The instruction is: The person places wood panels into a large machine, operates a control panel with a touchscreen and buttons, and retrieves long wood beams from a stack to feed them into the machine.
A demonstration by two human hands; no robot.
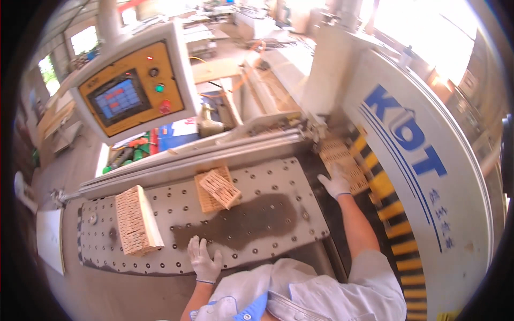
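Observation:
My left hand (204, 260), in a white glove, rests at the front edge of a perforated metal table (257, 182), fingers apart and holding nothing. To its left stands a big stack of finger-jointed wood strips (134, 222), notched ends up. Beyond the hand, a small bundle of notched wood pieces (220, 188) lies crosswise on a larger notched bundle (203, 199). My gloved right hand (337, 184) reaches right to another group of notched wood pieces (342, 158) on a dark track. Its thumb is spread and its fingers lie on the near part of the wood.
A tilted control panel (128, 88) with a screen and buttons hangs at the left. Right of the track are yellow-and-black stripes (393, 206) and a large white machine housing (428, 160). A metal rail (198, 159) runs behind the table, with tools (134, 150) beyond.

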